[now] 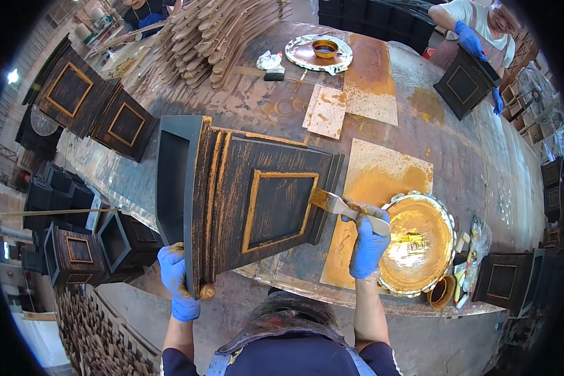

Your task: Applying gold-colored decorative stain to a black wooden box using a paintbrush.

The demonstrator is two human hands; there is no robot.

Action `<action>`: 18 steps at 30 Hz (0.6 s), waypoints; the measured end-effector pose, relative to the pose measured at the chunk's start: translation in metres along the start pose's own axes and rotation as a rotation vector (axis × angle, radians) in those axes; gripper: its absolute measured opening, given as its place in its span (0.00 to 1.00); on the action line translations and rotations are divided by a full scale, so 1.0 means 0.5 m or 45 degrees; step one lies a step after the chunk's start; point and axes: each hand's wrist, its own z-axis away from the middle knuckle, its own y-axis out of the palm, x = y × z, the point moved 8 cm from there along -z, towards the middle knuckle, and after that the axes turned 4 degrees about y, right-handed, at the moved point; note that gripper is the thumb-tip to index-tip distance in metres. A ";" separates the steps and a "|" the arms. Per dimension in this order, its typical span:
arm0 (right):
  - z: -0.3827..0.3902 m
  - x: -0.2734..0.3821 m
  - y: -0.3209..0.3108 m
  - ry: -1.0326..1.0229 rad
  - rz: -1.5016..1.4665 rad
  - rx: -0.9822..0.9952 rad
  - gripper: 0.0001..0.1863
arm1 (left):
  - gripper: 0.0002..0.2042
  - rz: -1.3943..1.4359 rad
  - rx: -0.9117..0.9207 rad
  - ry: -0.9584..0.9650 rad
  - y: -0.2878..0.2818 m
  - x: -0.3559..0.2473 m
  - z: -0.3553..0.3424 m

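A black wooden pedestal [232, 188] lies on its side in front of me, its hollow wide end to the left. Gold-brown streaks mark its moulding and the raised square frame on its panel. My left hand [178, 282], in a blue glove, is closed on the lower corner of the wide end. Beside those fingers shows a small round brown thing [207, 291] that I cannot make out. My right hand [366, 244], also gloved in blue, is wrapped round a flat paintbrush [338, 203]. The stained bristles touch the right side of the panel's frame.
A large round tray [448, 229] coated with gold-brown liquid stands right of my right hand, beside a small cup [442, 292]. Stained boards [388, 156] lie on the worktable [464, 144]. Finished-looking pedestals [94, 103] stand left. Across the table, a person in blue gloves holds another pedestal [467, 84].
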 end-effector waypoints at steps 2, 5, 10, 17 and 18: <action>-0.002 -0.007 0.002 0.016 -0.022 0.056 0.09 | 0.29 0.001 0.008 -0.001 -0.001 0.004 0.005; -0.013 -0.016 -0.019 0.020 -0.021 0.034 0.10 | 0.30 -0.002 0.008 -0.014 -0.002 0.012 0.010; -0.047 -0.079 -0.061 0.090 -0.713 -0.019 0.13 | 0.33 0.024 0.012 -0.024 -0.003 0.021 0.006; -0.064 -0.265 -0.025 0.408 -1.466 -0.013 0.12 | 0.29 -0.650 0.564 0.244 -0.011 0.001 -0.035; -0.062 -0.280 -0.018 0.408 -1.502 0.027 0.13 | 0.27 -1.419 0.717 0.618 0.004 0.003 -0.051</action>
